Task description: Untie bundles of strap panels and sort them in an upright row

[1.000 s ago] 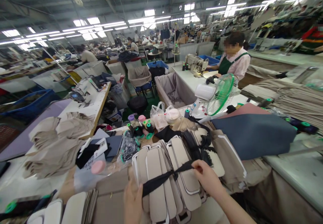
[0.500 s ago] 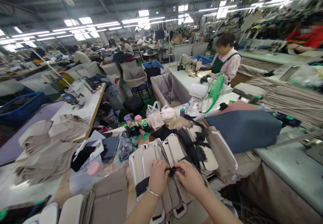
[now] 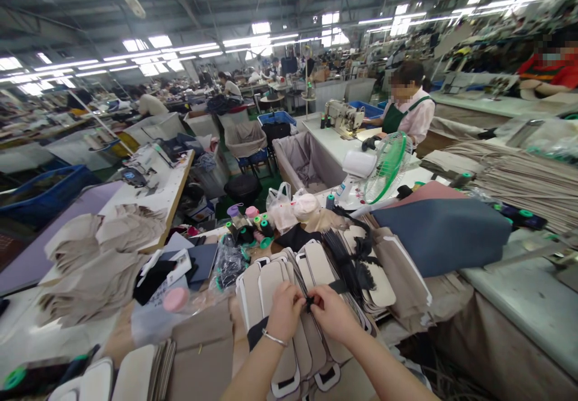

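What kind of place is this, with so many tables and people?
It looks like a big sewing factory. A person in a green apron works at a sewing machine, spools of thread stand on the bench, and stacks of cut pieces lie piled up.

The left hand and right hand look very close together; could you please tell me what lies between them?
In the head view, a black strap lies between the left hand and right hand, both pinching it above the stacked beige panels.

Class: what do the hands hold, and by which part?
The left hand and right hand pinch a black strap at its knot, over beige panels.
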### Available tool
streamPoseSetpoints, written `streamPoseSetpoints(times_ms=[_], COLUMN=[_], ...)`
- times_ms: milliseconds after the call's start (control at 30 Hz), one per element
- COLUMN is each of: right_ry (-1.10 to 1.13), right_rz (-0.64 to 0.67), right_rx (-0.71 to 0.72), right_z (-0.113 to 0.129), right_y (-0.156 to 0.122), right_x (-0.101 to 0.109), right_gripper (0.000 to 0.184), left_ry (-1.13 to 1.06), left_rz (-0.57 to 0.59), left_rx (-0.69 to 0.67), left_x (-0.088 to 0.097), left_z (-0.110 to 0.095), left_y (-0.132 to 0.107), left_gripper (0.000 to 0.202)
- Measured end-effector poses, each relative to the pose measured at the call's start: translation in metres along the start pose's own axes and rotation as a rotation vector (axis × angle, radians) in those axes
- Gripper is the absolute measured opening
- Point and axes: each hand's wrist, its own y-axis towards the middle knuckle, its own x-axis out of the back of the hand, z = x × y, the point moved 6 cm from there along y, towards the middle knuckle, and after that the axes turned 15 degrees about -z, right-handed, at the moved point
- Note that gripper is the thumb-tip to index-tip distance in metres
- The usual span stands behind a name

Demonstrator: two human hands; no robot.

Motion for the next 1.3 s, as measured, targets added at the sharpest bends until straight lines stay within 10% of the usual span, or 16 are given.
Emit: streamPoseSetpoints(times_ms=[233, 667, 933, 1300], right_ry=[0.126, 0.534, 0.336, 0.033], right_rz=[0.004, -0.173, -0.051, -0.081], right_rx=[-0.104, -0.389, -0.148, -0.082], right_z=[-0.006, -0.032, -0.02, -0.033], right_y=[0.006, 0.01, 0.009, 0.003], right_x=[-0.008, -0.003, 0.016, 0.012], right_gripper=[0.009, 0.046, 0.015, 0.02], left_ry=[-0.098, -0.093, -0.053, 0.037], left_rz=[0.014, 0.042, 0.049, 0.056], left_rx=[0.042, 0.039, -0.025, -0.072], left_x=[-0.001, -0.009, -0.01, -0.008], left_z=[-0.003, -0.001, -0.007, -0.005], left_y=[-0.005, -0.008, -0.011, -0.016], left_gripper=[0.012, 0.01, 0.015, 0.013])
